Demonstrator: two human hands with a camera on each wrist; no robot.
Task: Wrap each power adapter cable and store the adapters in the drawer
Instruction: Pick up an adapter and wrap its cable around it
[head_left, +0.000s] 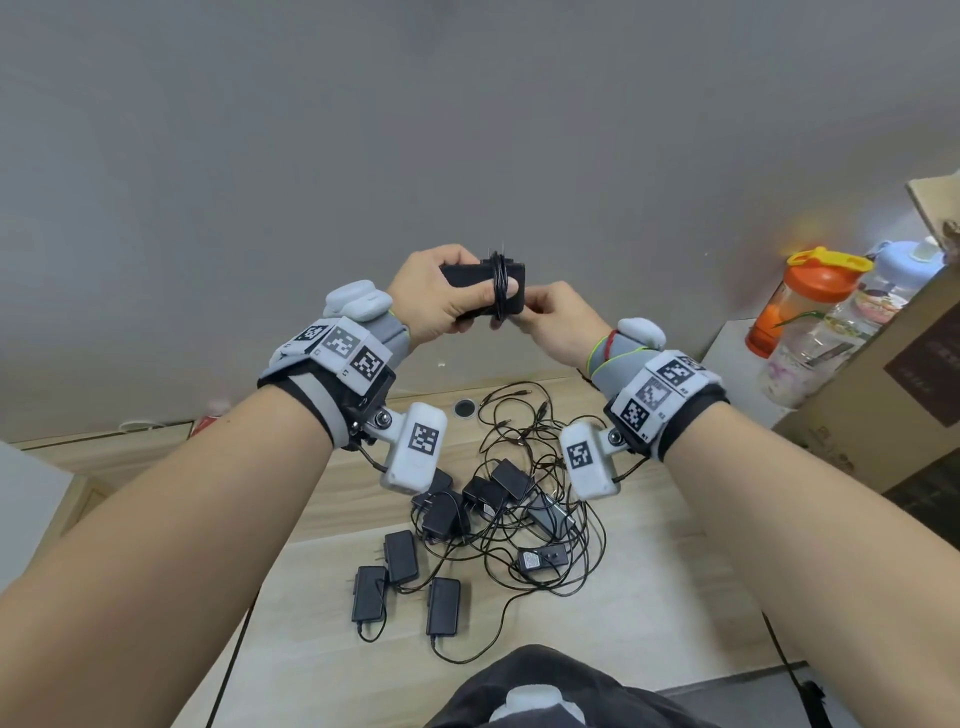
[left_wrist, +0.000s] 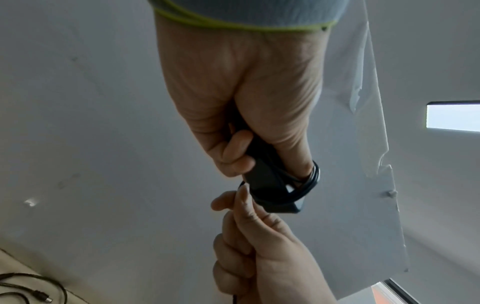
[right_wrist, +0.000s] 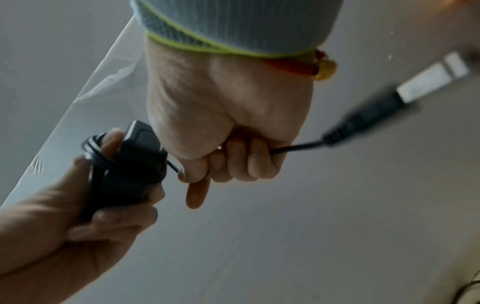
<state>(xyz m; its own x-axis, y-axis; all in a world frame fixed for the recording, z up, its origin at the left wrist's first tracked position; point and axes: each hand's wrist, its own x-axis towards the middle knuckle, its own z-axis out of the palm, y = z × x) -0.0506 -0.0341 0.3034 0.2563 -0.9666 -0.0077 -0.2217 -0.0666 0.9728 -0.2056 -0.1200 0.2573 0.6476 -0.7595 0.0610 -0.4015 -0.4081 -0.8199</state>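
My left hand (head_left: 441, 296) grips a black power adapter (head_left: 480, 283) held up in front of the wall, thumb pressed over the cable loops (head_left: 500, 291) wound round its body. My right hand (head_left: 550, 317) holds the cable's free end right beside the adapter; in the right wrist view the cable (right_wrist: 293, 148) runs through the curled fingers and its plug (right_wrist: 369, 119) sticks out past them. The left wrist view shows the adapter (left_wrist: 270, 185) with the loops (left_wrist: 309, 181) round it. Several more black adapters (head_left: 441, 519) lie on the wooden table (head_left: 649, 623) in a tangle of cables.
Three adapters (head_left: 400, 577) lie apart at the pile's near left. A cardboard box (head_left: 893, 395) stands at the right, with an orange bottle (head_left: 795, 301) and a clear bottle (head_left: 852, 322) behind it. A round cable hole (head_left: 466, 408) is in the table's far edge.
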